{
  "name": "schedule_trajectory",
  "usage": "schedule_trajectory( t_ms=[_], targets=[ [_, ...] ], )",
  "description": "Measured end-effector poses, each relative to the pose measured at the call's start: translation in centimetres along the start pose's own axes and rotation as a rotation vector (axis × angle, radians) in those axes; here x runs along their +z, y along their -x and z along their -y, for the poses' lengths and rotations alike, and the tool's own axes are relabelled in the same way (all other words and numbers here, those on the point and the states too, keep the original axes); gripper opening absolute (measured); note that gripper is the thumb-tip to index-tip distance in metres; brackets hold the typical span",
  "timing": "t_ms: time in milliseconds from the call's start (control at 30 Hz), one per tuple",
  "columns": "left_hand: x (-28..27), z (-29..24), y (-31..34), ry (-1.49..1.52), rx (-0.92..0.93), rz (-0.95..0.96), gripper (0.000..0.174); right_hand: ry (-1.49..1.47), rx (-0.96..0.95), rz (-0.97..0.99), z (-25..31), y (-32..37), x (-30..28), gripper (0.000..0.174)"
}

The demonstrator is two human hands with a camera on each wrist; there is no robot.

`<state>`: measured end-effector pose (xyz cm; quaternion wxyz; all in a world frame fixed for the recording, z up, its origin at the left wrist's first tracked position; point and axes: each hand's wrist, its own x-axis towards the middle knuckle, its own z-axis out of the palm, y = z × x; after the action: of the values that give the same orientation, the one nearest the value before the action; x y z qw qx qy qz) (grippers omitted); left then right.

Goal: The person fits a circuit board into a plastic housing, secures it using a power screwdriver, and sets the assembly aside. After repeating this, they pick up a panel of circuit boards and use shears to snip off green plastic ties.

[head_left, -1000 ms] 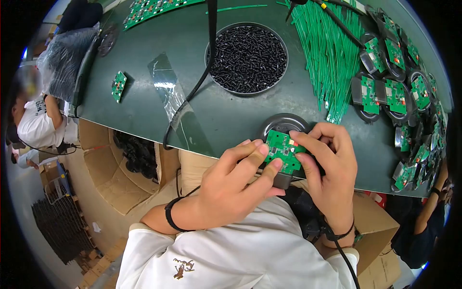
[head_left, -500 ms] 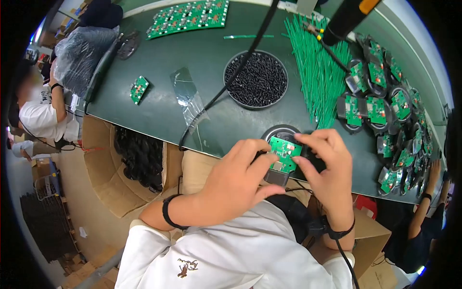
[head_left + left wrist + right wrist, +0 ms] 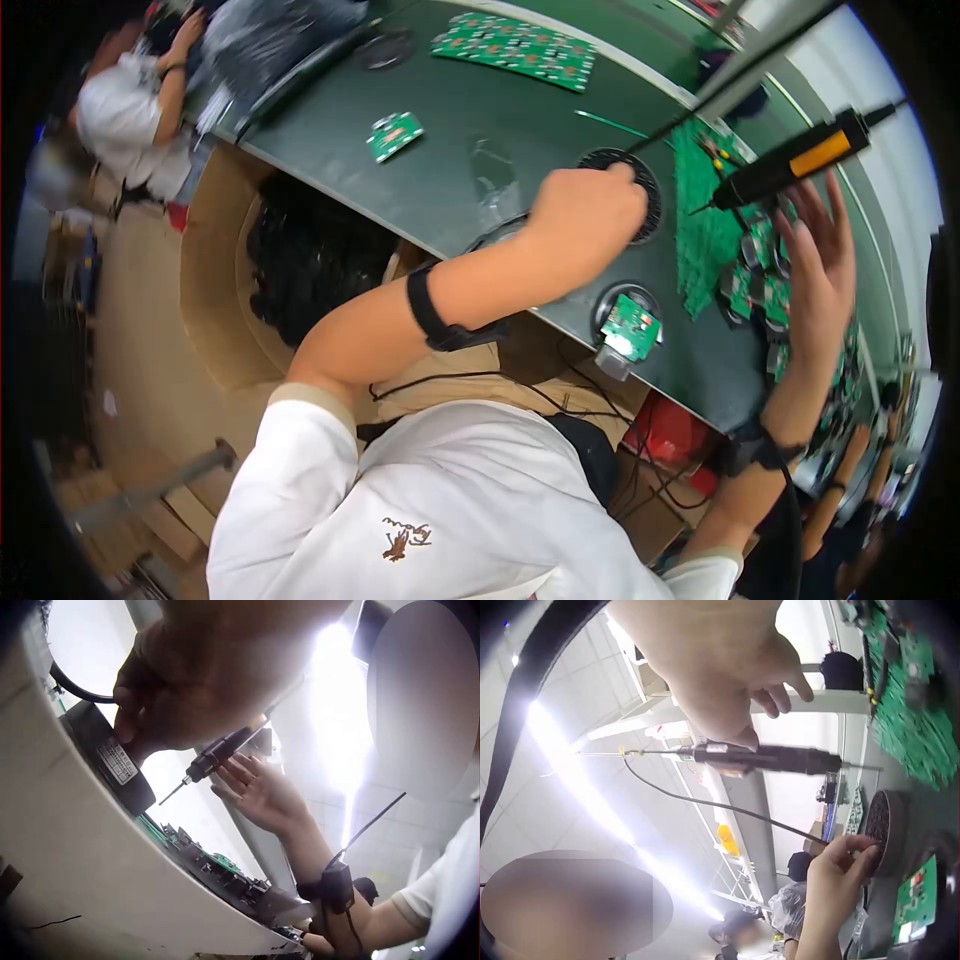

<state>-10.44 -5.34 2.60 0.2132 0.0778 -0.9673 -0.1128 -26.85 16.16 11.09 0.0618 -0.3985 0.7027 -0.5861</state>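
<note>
My left hand (image 3: 590, 225) reaches over the round dish (image 3: 656, 205) of small black screws, its fingers bent down at the contents. In the right wrist view the left hand's (image 3: 832, 889) thumb and forefinger meet at the dish (image 3: 890, 840); whether a screw is between them cannot be told. A black electric screwdriver (image 3: 785, 168) hangs at a slant beside my right hand (image 3: 822, 280), whose fingers are spread, not wrapped round it. Near the table's front edge lies a green circuit board (image 3: 631, 326) on a round black housing (image 3: 603, 304), with neither hand on it.
Green strips (image 3: 697, 255) lie right of the dish, with boards on housings (image 3: 740, 293) beyond. A loose board (image 3: 394, 136) and a board panel (image 3: 515, 50) are farther left and back. A cable crosses above the dish. A cardboard box (image 3: 215, 290) stands below the table's front edge.
Both hands have left the board and housing. The left hand has moved to the screw dish, and the right up beside the screwdriver. The head view has shifted and turned.
</note>
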Motion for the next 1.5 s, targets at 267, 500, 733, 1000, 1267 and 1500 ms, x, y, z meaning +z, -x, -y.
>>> schedule_trajectory(
  t_ms=[267,500,733,1000,1267,1500],
  targets=[
    [0.2,1.0,0.0,0.054,0.043,-0.061,0.010,0.672,-0.006,0.072,11.2,8.3,-2.8,0.069],
    [0.7,1.1,0.0,0.274,-0.004,-0.170,0.014,-0.852,0.012,0.104,13.0,18.2,-8.8,0.088],
    [2.4,2.2,0.0,0.471,0.098,-0.235,0.008,0.012,0.317,-0.099,1.8,13.5,-15.6,0.051],
    [-1.0,0.5,1.0,0.763,-0.057,-0.111,0.012,-0.239,-0.134,0.049,-1.7,-5.7,-1.5,0.079],
    [-1.3,-0.3,4.2,0.905,-0.253,0.035,0.013,-0.385,-0.090,0.064,-0.7,-5.1,3.6,0.040],
    [-1.0,-1.7,5.3,0.926,-0.315,0.064,0.014,-0.699,-0.044,0.286,3.4,-1.4,8.1,0.038]
  ],
)
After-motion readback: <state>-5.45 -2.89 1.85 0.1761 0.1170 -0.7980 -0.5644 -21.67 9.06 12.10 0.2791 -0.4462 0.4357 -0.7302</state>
